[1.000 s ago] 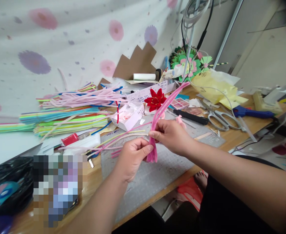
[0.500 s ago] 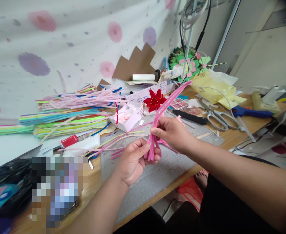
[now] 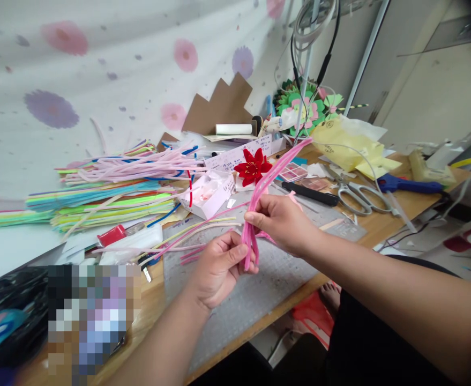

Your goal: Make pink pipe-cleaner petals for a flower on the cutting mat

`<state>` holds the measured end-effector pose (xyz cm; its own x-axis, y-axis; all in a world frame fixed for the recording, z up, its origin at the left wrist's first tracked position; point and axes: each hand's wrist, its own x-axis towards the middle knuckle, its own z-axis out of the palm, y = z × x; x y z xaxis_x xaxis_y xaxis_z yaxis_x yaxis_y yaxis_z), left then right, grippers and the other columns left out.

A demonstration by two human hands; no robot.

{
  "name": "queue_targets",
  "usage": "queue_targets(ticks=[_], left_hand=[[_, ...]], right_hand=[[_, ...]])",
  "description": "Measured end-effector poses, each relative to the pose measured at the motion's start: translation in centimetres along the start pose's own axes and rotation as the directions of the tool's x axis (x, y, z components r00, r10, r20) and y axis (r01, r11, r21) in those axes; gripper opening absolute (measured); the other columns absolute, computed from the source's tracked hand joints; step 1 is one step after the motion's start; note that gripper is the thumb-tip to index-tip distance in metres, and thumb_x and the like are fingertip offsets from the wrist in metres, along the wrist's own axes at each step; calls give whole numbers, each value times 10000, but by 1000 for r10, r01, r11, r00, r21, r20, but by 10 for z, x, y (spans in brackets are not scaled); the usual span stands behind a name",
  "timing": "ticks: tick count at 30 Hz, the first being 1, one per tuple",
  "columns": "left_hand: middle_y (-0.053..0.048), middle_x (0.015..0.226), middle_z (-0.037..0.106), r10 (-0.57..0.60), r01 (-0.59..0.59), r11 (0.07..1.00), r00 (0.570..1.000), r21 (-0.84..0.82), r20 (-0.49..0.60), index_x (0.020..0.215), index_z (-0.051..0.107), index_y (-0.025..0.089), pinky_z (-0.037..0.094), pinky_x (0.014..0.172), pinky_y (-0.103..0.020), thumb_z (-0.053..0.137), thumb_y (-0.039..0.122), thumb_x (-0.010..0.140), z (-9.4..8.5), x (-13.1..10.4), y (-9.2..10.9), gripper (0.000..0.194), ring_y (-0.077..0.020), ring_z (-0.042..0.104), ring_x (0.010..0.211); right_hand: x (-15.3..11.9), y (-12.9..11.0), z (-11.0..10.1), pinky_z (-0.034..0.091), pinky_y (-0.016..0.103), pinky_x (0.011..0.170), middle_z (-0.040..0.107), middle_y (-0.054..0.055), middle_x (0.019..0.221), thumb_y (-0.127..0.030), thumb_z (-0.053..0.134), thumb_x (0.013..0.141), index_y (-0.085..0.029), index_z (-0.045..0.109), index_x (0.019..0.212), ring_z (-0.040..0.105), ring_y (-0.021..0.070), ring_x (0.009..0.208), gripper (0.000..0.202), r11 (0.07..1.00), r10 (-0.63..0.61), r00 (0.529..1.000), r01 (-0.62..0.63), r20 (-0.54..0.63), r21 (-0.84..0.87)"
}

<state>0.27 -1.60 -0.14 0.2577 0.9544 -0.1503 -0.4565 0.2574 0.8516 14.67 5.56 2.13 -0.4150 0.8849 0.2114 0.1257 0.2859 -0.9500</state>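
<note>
A bundle of pink pipe cleaners [image 3: 273, 170] slants up to the right from my hands, above the grey cutting mat [image 3: 235, 316]. My right hand [image 3: 281, 222] pinches it around the middle, thumb on the near side. Lower down, my left hand [image 3: 221, 268] has its thumb and fingers closed on the bottom ends, which fan apart a little. Just behind the bundle stands a red flower [image 3: 253, 166] with pointed petals. Several loose pipe cleaners [image 3: 203, 231] lie on the mat left of my hands.
Piles of coloured pipe cleaners [image 3: 114, 206] fill the left back. A small white box [image 3: 207, 193] sits near the flower. Scissors [image 3: 359, 197], a black-handled tool [image 3: 309, 194] and a blue glue gun [image 3: 410, 184] lie at the right. A yellow bag [image 3: 345, 140] is behind them.
The lower ends of the pink bundle are drawn closer together, and my left fingers have shifted slightly on them. My right hand keeps its grip. The whole view has shifted slightly.
</note>
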Motion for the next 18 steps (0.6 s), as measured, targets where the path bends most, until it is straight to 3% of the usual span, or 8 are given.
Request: queue_targets(ticks=[11, 13, 16, 18], left_hand=[[11, 580, 633, 50, -48, 998, 998, -50, 35, 641, 537, 138, 508, 617, -253, 742, 193, 668, 0, -2, -5, 214, -84, 570, 520], [-2, 562, 638, 9, -14, 999, 993, 39, 116, 618, 556, 130, 502, 600, -259, 744, 198, 659, -6, -2, -3, 204, -92, 568, 500], [-64, 602, 668, -221, 121, 938, 931, 326, 292, 596, 604, 100, 475, 546, -253, 762, 196, 626, -18, 0, 3, 187, -129, 596, 513], [-78, 640, 673, -269, 150, 890, 935, 431, 230, 628, 631, 89, 471, 533, -247, 759, 226, 637, -23, 4, 6, 188, -141, 607, 540]], right_hand=[[-1, -1, 4, 392, 228, 480, 508, -32, 547, -281, 574, 755, -168, 478, 635, 461, 83, 486, 191, 972, 11, 999, 0, -46, 234], [2, -2, 1, 390, 228, 480, 513, -30, 551, -285, 577, 753, -167, 479, 633, 468, 86, 491, 195, 975, -1, 999, 14, -54, 223], [6, -5, -8, 399, 234, 488, 511, -31, 549, -299, 572, 759, -167, 473, 631, 474, 88, 490, 208, 976, -18, 994, 42, -108, 216], [6, -7, -13, 410, 240, 499, 508, -29, 549, -298, 573, 757, -165, 480, 630, 475, 91, 497, 206, 983, -31, 994, 49, -102, 176]])
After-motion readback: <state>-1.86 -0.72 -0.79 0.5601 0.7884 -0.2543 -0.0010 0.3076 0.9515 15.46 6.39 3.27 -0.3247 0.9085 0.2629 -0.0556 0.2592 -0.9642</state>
